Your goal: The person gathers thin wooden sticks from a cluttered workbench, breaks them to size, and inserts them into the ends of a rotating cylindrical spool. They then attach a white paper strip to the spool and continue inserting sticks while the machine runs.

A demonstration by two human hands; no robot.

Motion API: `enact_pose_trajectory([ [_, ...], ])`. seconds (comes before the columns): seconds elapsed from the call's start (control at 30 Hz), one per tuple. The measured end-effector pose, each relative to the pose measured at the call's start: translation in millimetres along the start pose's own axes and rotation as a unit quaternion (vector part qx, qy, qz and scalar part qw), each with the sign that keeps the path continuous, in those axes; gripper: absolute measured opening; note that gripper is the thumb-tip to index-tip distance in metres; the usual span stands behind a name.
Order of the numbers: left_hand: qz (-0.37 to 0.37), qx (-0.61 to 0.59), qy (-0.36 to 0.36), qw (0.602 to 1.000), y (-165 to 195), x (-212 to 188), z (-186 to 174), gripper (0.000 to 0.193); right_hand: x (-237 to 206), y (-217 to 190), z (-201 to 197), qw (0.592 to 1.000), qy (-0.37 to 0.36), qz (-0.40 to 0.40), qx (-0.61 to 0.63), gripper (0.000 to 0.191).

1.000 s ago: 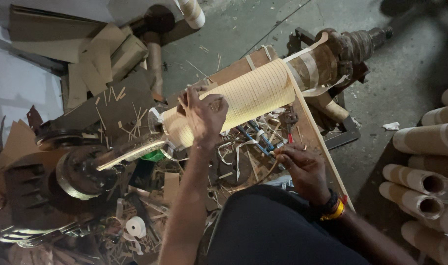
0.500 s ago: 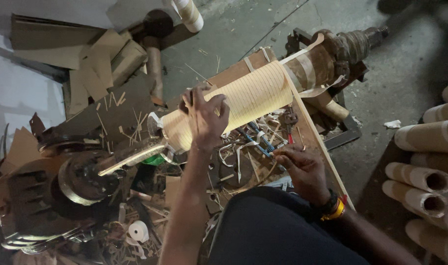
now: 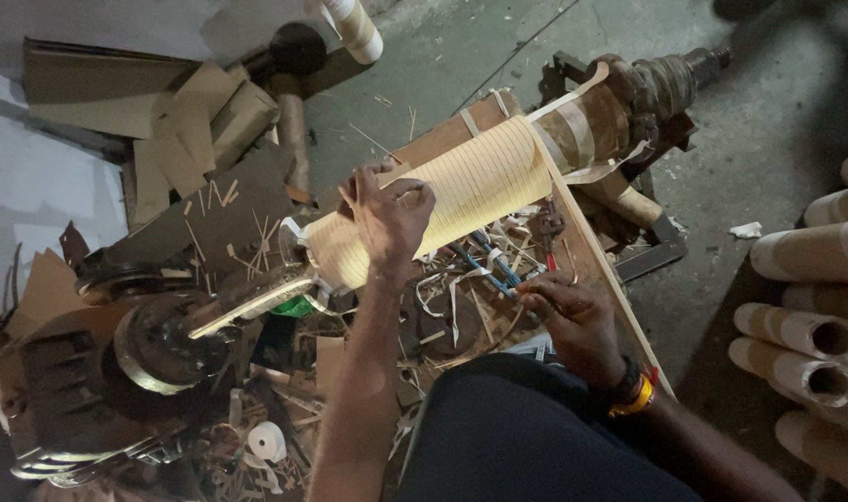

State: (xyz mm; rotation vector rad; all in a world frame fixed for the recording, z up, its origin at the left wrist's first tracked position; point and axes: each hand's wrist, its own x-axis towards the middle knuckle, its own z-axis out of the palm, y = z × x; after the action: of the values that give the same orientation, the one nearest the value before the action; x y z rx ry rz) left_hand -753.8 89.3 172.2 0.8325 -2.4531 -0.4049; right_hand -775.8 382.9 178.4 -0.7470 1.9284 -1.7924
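No packages, labels, signs or screens show; only bare cardboard scraps (image 3: 201, 130) and plain tubes (image 3: 795, 330).

Head view, steep downward look, close range.
Single camera above person's lap; pale ribbed paper tube (image 3: 442, 200) at centre, grey concrete floor (image 3: 498, 46) beyond, stacked brown cardboard tubes (image 3: 805, 256) at right edge.
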Motion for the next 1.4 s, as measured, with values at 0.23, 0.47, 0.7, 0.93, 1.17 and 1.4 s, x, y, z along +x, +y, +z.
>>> enact_pose_trajectory([
  [0.23, 0.134, 0.006, -0.009, 0.991, 4.2, 3.1, -7.3, 0.013, -2.0, 0.8, -1.7, 0.999, -0.006, 0.003, -0.034, 0.018],
  [0.47, 0.131, 0.034, -0.034, 0.99, 10.2, 8.1, -16.3, 0.011, -0.7, -1.8, 0.9, 1.0, -0.007, 0.014, 0.011, 0.021],
  [0.7, 0.091, 0.022, -0.035, 0.995, 11.6, 11.2, -2.5, 0.007, -0.6, -2.7, -1.7, 0.999, -0.005, 0.007, -0.035, 0.022],
  [0.93, 0.05, -0.024, -0.01, 0.998, 8.0, 11.7, 9.2, 0.014, 0.2, -0.3, -0.6, 0.999, -0.02, -0.003, 0.028, 0.023],
  [1.17, 0.124, -0.006, -0.015, 0.992, 11.8, 13.8, 3.3, 0.017, 1.5, -2.1, -2.5, 0.999, -0.027, 0.036, 0.021, 0.023],
  [1.4, 0.116, -0.008, -0.058, 0.992, 16.8, 15.0, -0.3, 0.015, 0.3, -0.8, -1.4, 0.998, -0.02, 0.055, 0.013, 0.025],
])
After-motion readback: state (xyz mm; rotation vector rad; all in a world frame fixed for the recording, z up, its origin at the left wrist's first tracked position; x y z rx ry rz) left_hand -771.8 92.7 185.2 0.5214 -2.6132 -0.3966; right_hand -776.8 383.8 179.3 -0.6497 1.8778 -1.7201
